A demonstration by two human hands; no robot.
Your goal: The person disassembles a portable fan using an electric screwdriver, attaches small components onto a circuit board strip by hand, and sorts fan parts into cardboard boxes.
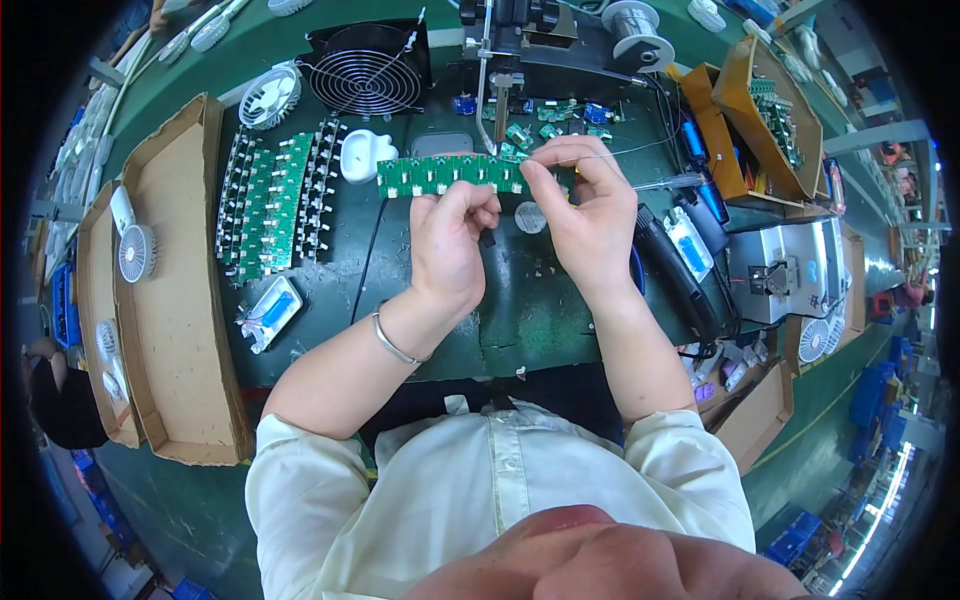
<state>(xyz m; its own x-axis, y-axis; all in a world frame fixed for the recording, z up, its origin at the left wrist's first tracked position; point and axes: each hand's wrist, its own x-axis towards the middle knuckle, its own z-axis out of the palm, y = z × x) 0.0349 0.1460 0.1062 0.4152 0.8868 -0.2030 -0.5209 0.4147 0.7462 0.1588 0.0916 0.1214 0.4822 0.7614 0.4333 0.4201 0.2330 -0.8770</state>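
A long green circuit board strip (430, 175) with white connectors lies across the space in front of me, below the soldering machine's tip (495, 148). My left hand (452, 235) has its fingers closed at the strip's lower edge, right of its middle. At the strip's right end, my right hand (583, 205) is closed, thumb and index finger near each other by the tip; a thin wire passes there. What exactly the right fingertips pinch is too small to tell. Just below the strip, between my hands, sits a small round grey disc (530, 218).
More board strips (270, 205) lie at the left, beside a cardboard tray (185, 300). A black fan (365, 80) and a wire spool (637, 35) stand at the back. On the right are a box of boards (770, 110), a black tool (675, 270) and a metal device (785, 270).
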